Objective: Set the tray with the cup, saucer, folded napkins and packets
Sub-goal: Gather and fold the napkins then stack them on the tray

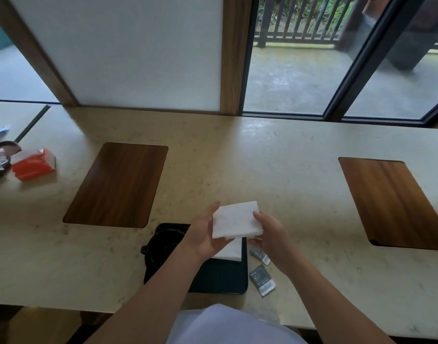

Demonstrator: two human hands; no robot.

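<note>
Beige stone counter (213, 155): broad bare stretch beyond the black tray (220, 276), which sits at the near edge. Above the tray's far end, left hand (203, 234) palm-up under a folded white napkin (236, 219), right hand (270, 234) pinching its right edge. Second napkin (231, 250) flat on the tray. Black cup and saucer (163, 244) on the tray's left. Two grey packets (262, 280) just right of the tray.

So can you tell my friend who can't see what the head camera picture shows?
Two hands, left hand and right hand, hold a folded white napkin above a black tray on a pale counter. A dark cup sits on the tray, and two grey packets lie beside it.
</note>
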